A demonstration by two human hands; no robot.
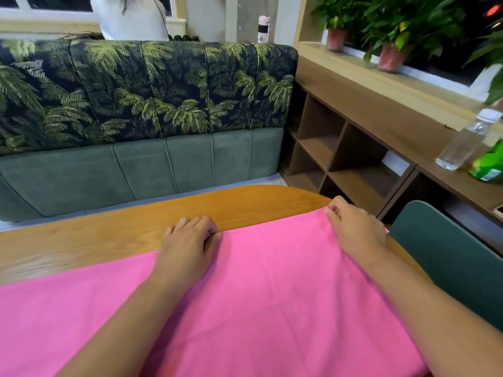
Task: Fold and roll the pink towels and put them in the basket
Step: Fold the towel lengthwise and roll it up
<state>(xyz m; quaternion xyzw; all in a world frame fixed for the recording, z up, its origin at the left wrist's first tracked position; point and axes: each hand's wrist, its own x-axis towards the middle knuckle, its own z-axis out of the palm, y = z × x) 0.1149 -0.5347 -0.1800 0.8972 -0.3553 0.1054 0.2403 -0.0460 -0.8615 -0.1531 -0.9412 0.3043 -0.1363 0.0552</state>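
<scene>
Beyond both hands stands a sofa (136,91). Its back is covered in dark cloth with a print of green palm leaves, and its lower part is plain grey-green cloth with stitched seams. Behind its back a person in a white top (130,20) is partly visible.

The pink towel (258,295) lies spread flat on the bench (81,240), under both forearms. It is a soft, matte cloth with a few shallow creases, and it reaches from the near edge of the view up to the hands. The bench is of light wood with a clear grain and a rounded far edge. A bare strip of it shows beyond and to the left of the left hand.

To the right of the right hand, a brown wooden shelf unit (340,159) with square compartments runs along the wall. Nearer, a dark green chair (449,254) with a curved back stands just beside the right forearm.

On the sill above the shelf unit, pink pots hold leafy green plants (389,55). On top of the unit a clear plastic bottle (462,142) with a white cap leans, and a green bottle (490,164) is touching it.

The left hand (187,238) has its fingers curled on the far edge of the towel and grips it. The right hand (353,229) pinches the far right corner of the towel, which is lifted a little into a small peak.
</scene>
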